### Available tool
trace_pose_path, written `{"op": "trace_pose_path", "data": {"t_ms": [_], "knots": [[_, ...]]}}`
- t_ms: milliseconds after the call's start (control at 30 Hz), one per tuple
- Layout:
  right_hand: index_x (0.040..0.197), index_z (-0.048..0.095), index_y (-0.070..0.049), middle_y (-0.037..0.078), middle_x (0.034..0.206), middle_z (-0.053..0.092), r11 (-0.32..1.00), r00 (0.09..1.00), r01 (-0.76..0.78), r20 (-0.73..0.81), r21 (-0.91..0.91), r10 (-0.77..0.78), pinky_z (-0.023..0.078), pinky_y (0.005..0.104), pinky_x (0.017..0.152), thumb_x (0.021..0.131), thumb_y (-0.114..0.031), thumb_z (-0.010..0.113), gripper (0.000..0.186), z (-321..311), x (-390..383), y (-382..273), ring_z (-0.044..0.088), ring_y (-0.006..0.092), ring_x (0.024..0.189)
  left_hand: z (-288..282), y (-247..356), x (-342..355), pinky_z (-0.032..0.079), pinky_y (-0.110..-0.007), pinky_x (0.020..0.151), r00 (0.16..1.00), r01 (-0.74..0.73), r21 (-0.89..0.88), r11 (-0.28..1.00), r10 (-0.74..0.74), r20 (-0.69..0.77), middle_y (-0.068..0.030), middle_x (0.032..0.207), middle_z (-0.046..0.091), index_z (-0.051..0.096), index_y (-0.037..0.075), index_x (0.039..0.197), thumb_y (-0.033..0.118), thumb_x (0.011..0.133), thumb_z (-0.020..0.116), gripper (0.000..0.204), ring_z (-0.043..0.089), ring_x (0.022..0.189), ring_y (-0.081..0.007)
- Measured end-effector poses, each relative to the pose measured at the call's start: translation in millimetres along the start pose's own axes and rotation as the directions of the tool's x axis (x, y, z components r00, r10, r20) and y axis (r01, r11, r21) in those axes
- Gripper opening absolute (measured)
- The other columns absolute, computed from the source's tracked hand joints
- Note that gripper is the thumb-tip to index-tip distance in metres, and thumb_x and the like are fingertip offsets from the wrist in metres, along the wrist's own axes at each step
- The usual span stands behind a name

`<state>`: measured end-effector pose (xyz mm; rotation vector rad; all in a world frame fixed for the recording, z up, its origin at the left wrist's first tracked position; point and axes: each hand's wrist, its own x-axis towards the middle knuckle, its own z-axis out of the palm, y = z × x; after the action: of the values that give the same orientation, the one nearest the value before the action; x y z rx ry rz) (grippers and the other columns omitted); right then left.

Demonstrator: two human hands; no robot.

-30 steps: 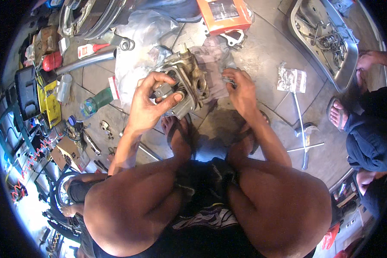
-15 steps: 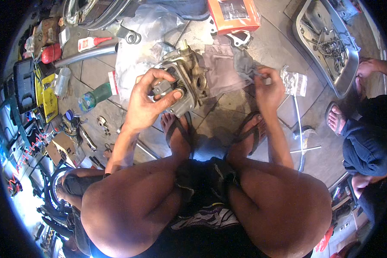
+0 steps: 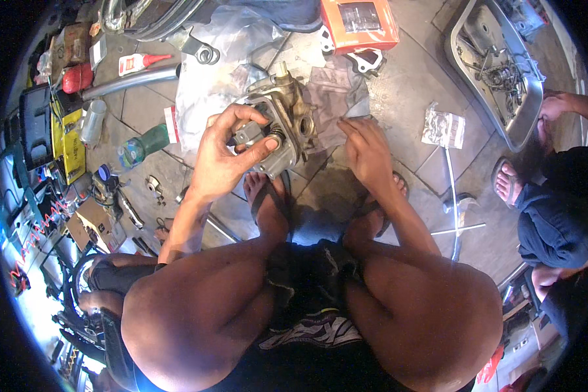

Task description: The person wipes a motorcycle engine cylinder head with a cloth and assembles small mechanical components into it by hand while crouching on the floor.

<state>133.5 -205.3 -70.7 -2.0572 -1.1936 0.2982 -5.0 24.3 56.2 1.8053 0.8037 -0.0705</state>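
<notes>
Metal engine part (image 3: 284, 121) gripped by left hand (image 3: 225, 160); right hand (image 3: 367, 151) beside it.

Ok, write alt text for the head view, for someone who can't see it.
Seen from above, a squatting person's left hand grips a metal engine part on a tiled floor, while the right hand rests on a crumpled cloth beside it. Tools, an orange box and a metal tray of parts lie around.

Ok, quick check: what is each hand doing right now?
Left hand: closed around the metal engine part, gripping it.
Right hand: holds nothing, fingers extended, fingertips at the crumpled cloth beside the part.
</notes>
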Motion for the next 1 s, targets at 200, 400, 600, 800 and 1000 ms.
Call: {"op": "trace_pose_path", "data": {"t_ms": [200, 400, 600, 800, 1000], "knots": [[0.107, 0.067, -0.010, 0.008, 0.103, 0.064, 0.967, 0.966, -0.245, -0.069, 0.073, 0.250, 0.042, 0.0411, 0.081, 0.082, -0.009, 0.067, 0.025, 13.0, -5.1, 11.3, 0.058, 0.0296, 0.095, 6.4, 8.7, 5.4, 0.045, -0.026, 0.077, 1.000, 0.008, 0.065, 0.998, -0.010, 0.019, -0.0003, 0.104, 0.059, 0.061, 0.008, 0.104, 0.015, 0.079, 0.079, 0.032, 0.054, 0.105, -0.0129], [0.106, 0.068, -0.015, 0.004, 0.098, 0.061, 0.947, 0.963, -0.268, -0.092, -0.176, 0.255, 0.038, 0.0408, 0.086, 0.077, -0.013, 0.072, 0.030, 8.6, 2.6, -5.1, 0.056, 0.0252, 0.096, 15.4, 12.7, 11.2, 0.045, -0.027, 0.079, 0.996, -0.006, 0.051, 0.999, 0.001, 0.085, -0.0012, 0.106, 0.061, 0.062, 0.009, 0.104, 0.018, 0.078, 0.080, 0.033, 0.053, 0.105, -0.0142], [0.107, 0.066, -0.013, 0.007, 0.104, 0.060, 0.968, 0.983, -0.180, -0.073, -0.175, 0.169, 0.039, 0.0415, 0.086, 0.076, -0.013, 0.072, 0.032, 0.6, 8.8, 5.5, 0.055, 0.0260, 0.101, 26.2, 16.1, 17.1, 0.046, -0.030, 0.080, 0.992, -0.063, 0.056, 0.996, 0.056, 0.115, -0.0019, 0.106, 0.061, 0.061, 0.010, 0.104, 0.019, 0.078, 0.080, 0.033, 0.054, 0.106, -0.0153], [0.118, 0.059, -0.010, 0.012, 0.109, 0.058, 0.961, 0.971, -0.238, -0.001, -0.144, 0.240, 0.039, 0.0429, 0.089, 0.078, -0.014, 0.071, 0.043, 3.0, 10.8, 6.0, 0.054, 0.0307, 0.102, 30.3, 13.8, 16.3, 0.045, -0.028, 0.078, 0.995, -0.001, 0.039, 0.999, -0.003, 0.100, -0.0008, 0.106, 0.060, 0.061, 0.010, 0.104, 0.018, 0.079, 0.080, 0.033, 0.054, 0.102, -0.0131], [0.108, 0.064, -0.003, 0.013, 0.090, 0.062, 0.793, 0.840, -0.480, -0.065, 0.376, 0.539, 0.047, 0.0434, 0.078, 0.082, -0.014, 0.071, 0.029, -14.7, 12.8, 4.9, 0.060, 0.0314, 0.086, 22.6, 6.2, 12.2, 0.043, -0.025, 0.074, 0.996, 0.052, 0.022, 0.998, -0.053, 0.073, 0.0001, 0.105, 0.058, 0.061, 0.010, 0.104, 0.015, 0.079, 0.079, 0.031, 0.053, 0.098, -0.0105]]}}
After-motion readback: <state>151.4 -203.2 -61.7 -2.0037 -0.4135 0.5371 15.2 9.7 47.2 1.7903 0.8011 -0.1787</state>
